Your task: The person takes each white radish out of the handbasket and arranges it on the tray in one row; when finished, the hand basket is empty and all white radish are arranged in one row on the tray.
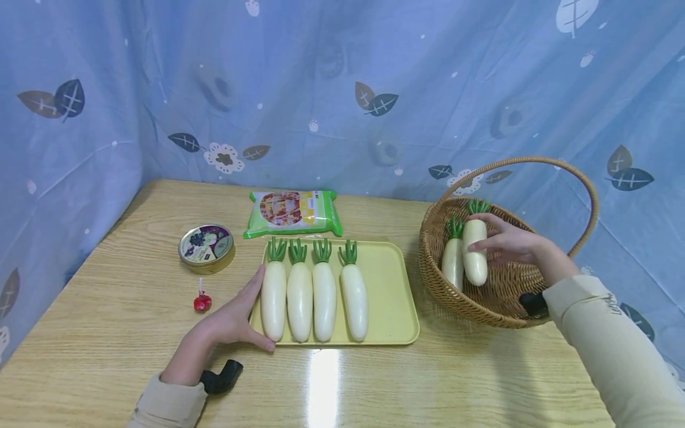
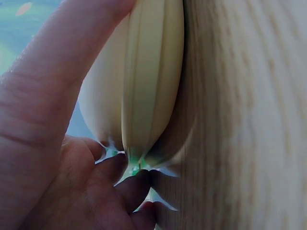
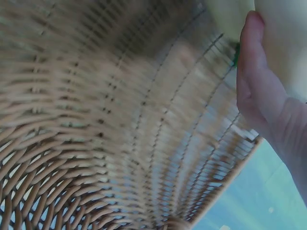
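In the head view my right hand (image 1: 505, 241) holds a white radish (image 1: 475, 261) with a green top inside the wicker basket (image 1: 446, 297). Thumb and fingers lie on either side of its body. Another white radish (image 1: 453, 261) lies in the basket just left of it. My left hand (image 1: 235, 315) rests at the near left corner of the yellow tray (image 1: 393, 297), fingers along its left side and thumb at the front rim. Several white radishes (image 1: 299, 303) lie side by side on the tray, green tops pointing away; the rightmost radish (image 1: 354, 303) sits slightly apart.
The basket's tall arched handle (image 1: 535, 159) rises over my right forearm. Behind the tray lies a green-and-white food packet (image 1: 297, 213). A round tin (image 1: 206, 248) and a red wrapped lollipop (image 1: 202, 302) are on the wooden table (image 1: 118, 285) at left. A blue curtain (image 1: 321, 89) hangs behind.
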`<state>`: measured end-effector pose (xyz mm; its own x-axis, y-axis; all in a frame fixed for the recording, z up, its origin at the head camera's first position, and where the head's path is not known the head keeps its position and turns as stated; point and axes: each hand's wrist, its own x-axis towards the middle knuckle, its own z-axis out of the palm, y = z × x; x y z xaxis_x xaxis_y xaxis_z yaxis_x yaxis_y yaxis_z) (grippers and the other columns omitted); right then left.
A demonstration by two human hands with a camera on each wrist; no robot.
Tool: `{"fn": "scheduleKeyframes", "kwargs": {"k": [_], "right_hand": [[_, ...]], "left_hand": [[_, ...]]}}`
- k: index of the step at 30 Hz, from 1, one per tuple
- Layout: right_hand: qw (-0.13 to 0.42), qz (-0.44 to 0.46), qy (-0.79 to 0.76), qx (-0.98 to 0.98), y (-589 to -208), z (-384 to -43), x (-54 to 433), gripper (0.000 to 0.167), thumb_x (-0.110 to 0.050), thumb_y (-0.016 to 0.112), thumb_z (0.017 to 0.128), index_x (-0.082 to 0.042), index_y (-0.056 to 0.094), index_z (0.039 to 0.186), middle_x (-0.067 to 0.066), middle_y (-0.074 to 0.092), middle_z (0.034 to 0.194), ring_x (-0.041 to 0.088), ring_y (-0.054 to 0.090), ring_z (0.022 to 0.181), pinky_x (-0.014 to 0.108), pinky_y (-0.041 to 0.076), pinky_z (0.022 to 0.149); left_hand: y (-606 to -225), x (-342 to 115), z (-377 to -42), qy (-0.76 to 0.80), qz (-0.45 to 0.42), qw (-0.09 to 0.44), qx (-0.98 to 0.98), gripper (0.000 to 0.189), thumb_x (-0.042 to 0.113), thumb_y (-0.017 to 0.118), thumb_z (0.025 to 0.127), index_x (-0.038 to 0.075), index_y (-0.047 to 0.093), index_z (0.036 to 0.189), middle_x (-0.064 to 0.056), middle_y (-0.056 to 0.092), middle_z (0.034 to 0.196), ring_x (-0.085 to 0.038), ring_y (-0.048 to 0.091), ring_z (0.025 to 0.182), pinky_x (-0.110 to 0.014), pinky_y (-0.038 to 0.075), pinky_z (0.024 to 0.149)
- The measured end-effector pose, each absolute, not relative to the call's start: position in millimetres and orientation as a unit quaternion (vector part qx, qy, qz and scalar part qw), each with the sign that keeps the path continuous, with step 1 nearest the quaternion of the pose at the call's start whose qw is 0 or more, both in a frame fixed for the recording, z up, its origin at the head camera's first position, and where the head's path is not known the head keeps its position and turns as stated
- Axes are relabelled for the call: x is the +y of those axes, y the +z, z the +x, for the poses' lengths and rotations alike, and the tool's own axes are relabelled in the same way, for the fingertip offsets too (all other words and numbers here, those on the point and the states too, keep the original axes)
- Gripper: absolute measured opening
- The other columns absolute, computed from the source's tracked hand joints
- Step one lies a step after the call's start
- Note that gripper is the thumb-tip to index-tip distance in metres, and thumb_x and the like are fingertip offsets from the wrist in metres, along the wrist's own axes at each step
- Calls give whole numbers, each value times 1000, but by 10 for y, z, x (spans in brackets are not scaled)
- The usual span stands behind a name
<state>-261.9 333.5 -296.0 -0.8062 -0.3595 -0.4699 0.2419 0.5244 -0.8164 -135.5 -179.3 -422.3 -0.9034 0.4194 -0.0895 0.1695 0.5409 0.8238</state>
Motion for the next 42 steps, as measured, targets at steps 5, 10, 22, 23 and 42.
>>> {"fn": "scheduleKeyframes", "kwargs": {"k": [5,10,22,23,42], "right_hand": [[306,-44,-494,813,-2896,-2586,3248,86,-8,61,85,-13,-1,145,36,14,136,41,44,111,53,46,84],[300,-48,-517,800,-2789,-2543,3161,82,-6,60,85,-16,3,144,34,13,136,41,41,112,55,43,86],[299,-49,-513,803,-2555,-2348,2996,81,-8,61,85,-14,5,144,31,14,136,42,37,115,54,46,84],[300,-50,-515,802,-2534,-2320,2974,80,-8,61,85,-15,6,143,31,15,136,41,39,114,54,46,83],[279,-82,-517,805,-2402,-1784,2694,74,-9,62,85,-22,14,140,30,25,132,34,51,105,49,49,80]], "left_hand": [[-4213,-1790,-1353,449,169,142,866,144,35,89,50,4,-15,144,-23,-9,149,-39,-4,135,-56,6,106],[-4202,-1788,-1349,452,167,144,864,144,34,89,50,4,-15,144,-23,-10,149,-40,-4,135,-56,6,106],[-4206,-1792,-1342,452,163,146,865,144,35,89,49,6,-15,144,-22,-9,150,-39,-4,135,-56,6,106],[-4207,-1793,-1342,452,163,146,865,144,35,89,49,6,-15,144,-22,-9,150,-39,-4,135,-56,6,106],[-4239,-1793,-1357,458,186,126,860,144,35,89,49,3,-14,144,-24,-9,149,-39,-4,135,-56,5,106]]}}
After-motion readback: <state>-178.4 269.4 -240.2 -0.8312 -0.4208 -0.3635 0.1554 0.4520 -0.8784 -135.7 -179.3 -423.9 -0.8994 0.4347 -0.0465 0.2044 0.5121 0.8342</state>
